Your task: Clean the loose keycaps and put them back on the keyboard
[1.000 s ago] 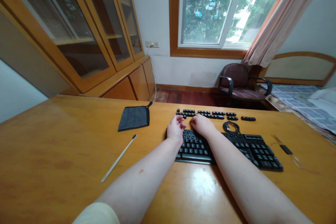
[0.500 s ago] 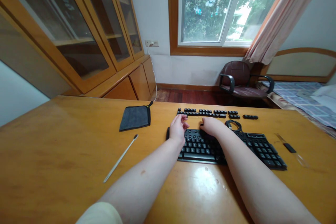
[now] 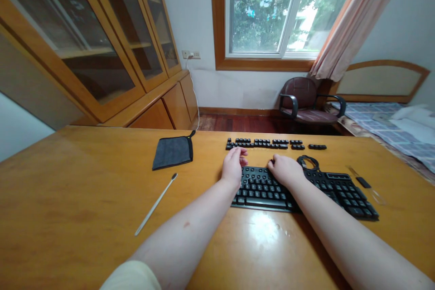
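Note:
A black keyboard lies on the wooden desk, with its top row of keycaps off. At its upper left corner is my left hand, its fingers loosely curled and apart, with nothing visible in them. My right hand is over the upper middle of the keyboard. Its fingers are pinched together at a small dark thing, probably a keycap, mostly hidden by the fingers. Behind the keyboard, loose black keycaps stand in short rows. The keyboard's coiled cable sits just beyond my right hand.
A dark grey cloth and a long white stick with a dark tip lie to the left. On the right is a wire tool with a black handle. Beyond the desk stand an armchair and a glass-fronted cabinet.
The keyboard and its cable have shifted to the right on the desk. Both hands have moved right with it, the right hand farther, widening the gap between them.

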`<state>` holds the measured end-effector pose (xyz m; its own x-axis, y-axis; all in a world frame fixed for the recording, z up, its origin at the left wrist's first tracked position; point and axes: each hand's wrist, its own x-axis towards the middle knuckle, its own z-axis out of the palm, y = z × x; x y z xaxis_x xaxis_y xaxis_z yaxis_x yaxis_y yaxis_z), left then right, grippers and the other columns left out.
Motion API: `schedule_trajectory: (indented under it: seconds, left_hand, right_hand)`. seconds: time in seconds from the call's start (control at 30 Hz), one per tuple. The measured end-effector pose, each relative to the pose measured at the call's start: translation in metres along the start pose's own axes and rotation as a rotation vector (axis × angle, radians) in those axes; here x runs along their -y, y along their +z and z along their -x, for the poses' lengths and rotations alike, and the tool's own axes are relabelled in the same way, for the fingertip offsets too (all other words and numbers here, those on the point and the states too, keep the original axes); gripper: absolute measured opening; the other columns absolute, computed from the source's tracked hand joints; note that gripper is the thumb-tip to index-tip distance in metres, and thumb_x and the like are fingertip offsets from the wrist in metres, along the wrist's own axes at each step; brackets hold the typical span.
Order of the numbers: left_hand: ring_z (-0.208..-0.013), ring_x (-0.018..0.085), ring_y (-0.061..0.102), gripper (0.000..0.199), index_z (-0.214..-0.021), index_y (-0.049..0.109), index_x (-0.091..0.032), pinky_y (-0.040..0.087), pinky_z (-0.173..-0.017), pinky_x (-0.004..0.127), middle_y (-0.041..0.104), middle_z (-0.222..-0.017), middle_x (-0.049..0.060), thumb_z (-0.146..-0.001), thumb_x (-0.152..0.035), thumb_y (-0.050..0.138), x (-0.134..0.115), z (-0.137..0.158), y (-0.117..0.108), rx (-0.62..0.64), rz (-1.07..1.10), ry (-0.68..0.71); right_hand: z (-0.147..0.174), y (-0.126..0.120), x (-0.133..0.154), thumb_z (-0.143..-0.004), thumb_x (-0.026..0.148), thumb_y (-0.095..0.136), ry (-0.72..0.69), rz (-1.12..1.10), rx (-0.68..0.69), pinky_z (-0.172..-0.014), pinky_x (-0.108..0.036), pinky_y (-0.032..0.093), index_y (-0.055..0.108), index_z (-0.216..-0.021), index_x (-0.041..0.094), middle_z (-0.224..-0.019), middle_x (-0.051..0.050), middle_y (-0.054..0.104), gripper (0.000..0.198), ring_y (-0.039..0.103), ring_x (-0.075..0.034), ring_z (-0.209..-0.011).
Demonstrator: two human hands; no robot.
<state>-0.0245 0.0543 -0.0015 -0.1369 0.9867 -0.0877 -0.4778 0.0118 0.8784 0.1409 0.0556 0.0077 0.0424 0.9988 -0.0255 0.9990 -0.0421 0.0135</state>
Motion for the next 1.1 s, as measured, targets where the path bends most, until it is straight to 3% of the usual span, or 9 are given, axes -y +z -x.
schedule_trajectory:
  seconds: [0.23,0.37,0.43,0.57,0.67,0.77,0.87,1.0,1.1]
  left_hand:
    - [-0.059,0.007,0.053,0.018,-0.08,0.06,-0.014,0.045,-0.062,0.022,0.06,-0.079,0.003,-0.079,-0.029,0.05,0.001,0.009,0.003,0.191,-0.158,-0.003]
    - [-0.08,0.014,0.059,0.016,-0.088,0.063,-0.016,0.046,-0.079,0.029,0.063,-0.088,0.005,-0.08,-0.025,0.052,0.007,0.014,0.002,0.342,-0.391,0.149]
    - [-0.088,0.016,0.059,0.018,-0.094,0.063,-0.018,0.045,-0.085,0.032,0.063,-0.095,0.006,-0.08,-0.025,0.053,0.007,0.016,0.001,0.379,-0.497,0.243]
    - [-0.088,0.015,0.059,0.034,-0.11,0.059,-0.023,0.047,-0.085,0.032,0.059,-0.11,0.007,-0.076,-0.023,0.059,-0.001,0.02,0.0,0.486,-0.536,0.327]
    - [-0.091,0.017,0.059,0.032,-0.106,0.063,-0.026,0.045,-0.088,0.032,0.061,-0.106,0.006,-0.075,-0.021,0.061,-0.01,0.021,0.0,0.536,-0.575,0.399]
    - [-0.091,0.018,0.057,0.025,-0.099,0.067,-0.026,0.044,-0.088,0.032,0.064,-0.094,0.005,-0.075,-0.02,0.06,-0.015,0.021,0.0,0.559,-0.633,0.461]
    - [-0.088,0.018,0.058,0.021,-0.093,0.069,-0.025,0.045,-0.085,0.032,0.065,-0.091,0.005,-0.074,-0.021,0.061,-0.014,0.019,-0.001,0.492,-0.64,0.471]
    - [-0.084,0.018,0.059,0.02,-0.092,0.069,-0.023,0.047,-0.079,0.03,0.066,-0.094,0.005,-0.074,-0.022,0.061,-0.008,0.015,-0.004,0.332,-0.604,0.422]
    - [-0.078,0.017,0.059,0.022,-0.095,0.068,-0.023,0.047,-0.077,0.03,0.066,-0.092,0.005,-0.073,-0.022,0.061,-0.004,0.013,-0.005,0.317,-0.627,0.378]
  right_hand:
    - [0.002,0.002,-0.031,-0.085,0.039,0.035,-0.064,-0.011,-0.052,-0.063,-0.03,0.039,0.06,-0.08,0.016,-0.079,-0.011,0.066,0.034,0.062,-0.022,-0.075]
    - [0.006,-0.001,-0.038,-0.082,0.038,0.043,-0.128,-0.181,-0.151,-0.068,-0.03,0.04,0.06,-0.083,0.017,-0.084,-0.01,0.065,0.027,0.059,-0.022,-0.078]
    - [0.011,-0.003,-0.031,-0.08,0.039,0.047,-0.162,-0.466,-0.185,-0.067,-0.029,0.041,0.061,-0.085,0.018,-0.087,-0.008,0.064,0.026,0.058,-0.02,-0.076]
    - [0.026,-0.001,-0.001,-0.077,0.048,0.051,-0.135,-1.349,-0.005,-0.056,-0.026,0.041,0.06,-0.084,0.017,-0.07,-0.002,0.06,0.033,0.051,-0.014,-0.058]
    - [0.035,0.004,0.016,-0.07,0.044,0.062,-0.155,-1.648,0.064,-0.057,-0.024,0.041,0.063,-0.079,0.019,-0.069,0.001,0.059,0.027,0.051,-0.012,-0.058]
    - [0.036,0.007,0.022,-0.068,0.042,0.063,-0.157,-1.725,0.11,-0.059,-0.025,0.043,0.062,-0.073,0.02,-0.069,0.001,0.058,0.023,0.052,-0.013,-0.061]
    - [0.031,0.009,0.021,-0.072,0.042,0.057,-0.153,-1.701,0.099,-0.061,-0.026,0.044,0.06,-0.073,0.019,-0.067,0.0,0.057,0.022,0.053,-0.015,-0.064]
    - [0.024,0.014,0.018,-0.075,0.033,0.042,-0.074,-1.611,-0.089,-0.067,-0.029,0.047,0.054,-0.084,0.02,-0.09,-0.005,0.061,0.02,0.057,-0.017,-0.075]
    - [0.021,0.018,0.016,-0.07,0.025,0.044,-0.025,-1.635,-0.241,-0.069,-0.031,0.048,0.05,-0.092,0.022,-0.105,-0.006,0.058,0.023,0.059,-0.017,-0.081]
